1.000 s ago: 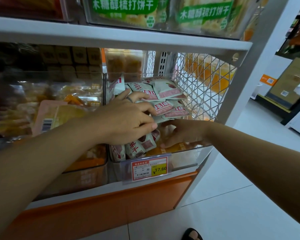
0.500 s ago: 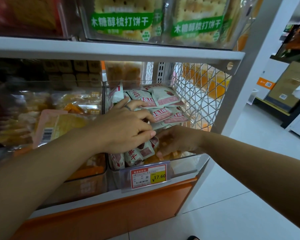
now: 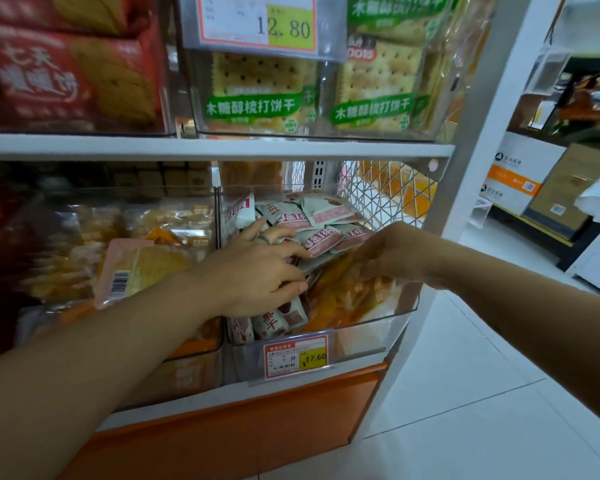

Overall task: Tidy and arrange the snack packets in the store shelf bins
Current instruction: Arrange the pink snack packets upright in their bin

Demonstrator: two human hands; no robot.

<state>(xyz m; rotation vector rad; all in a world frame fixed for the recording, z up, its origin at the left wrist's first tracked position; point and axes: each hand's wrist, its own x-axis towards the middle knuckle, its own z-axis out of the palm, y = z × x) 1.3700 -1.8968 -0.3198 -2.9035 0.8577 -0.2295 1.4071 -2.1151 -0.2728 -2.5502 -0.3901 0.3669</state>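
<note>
While both arms are reached into the clear bin point(image 3: 361, 325) at the right end of the lower shelf, the white-and-red packets point(image 3: 329, 216) are seen heaped across its left and back. Some yellow-orange packets point(image 3: 340, 299) are lying at the front right. The left grip point(image 3: 257, 271) is closed round a bunch of the white-and-red ones, fingers over and thumb under, with a ring point(image 3: 264, 239) worn on one finger. The right grip point(image 3: 392, 254) is curled down into the yellow-orange packets, but it's too smeary there to say if anything is actually pinched, tbh.

Room-wise, the bin is parked under a white shelf board point(image 3: 187, 147) and above an orange base panel point(image 3: 239, 420). The shelf end is closed off by a wire mesh panel point(image 3: 388, 192). White floor tiles point(image 3: 465, 410) are seen to the right, and cardboard boxes point(image 3: 561, 188) are stacked across the aisle.

Writing: the lower price tag point(image 3: 297, 356) clipped to the bin front is marked ¥17.60, and the upper price tag point(image 3: 257, 22) is marked 12.80. The cracker packs point(image 3: 371, 88) up top are banded in green and printed 木糖醇梳打饼干. A barcode point(image 3: 118, 287) is shown on a pale packet in the neighbouring bin.
</note>
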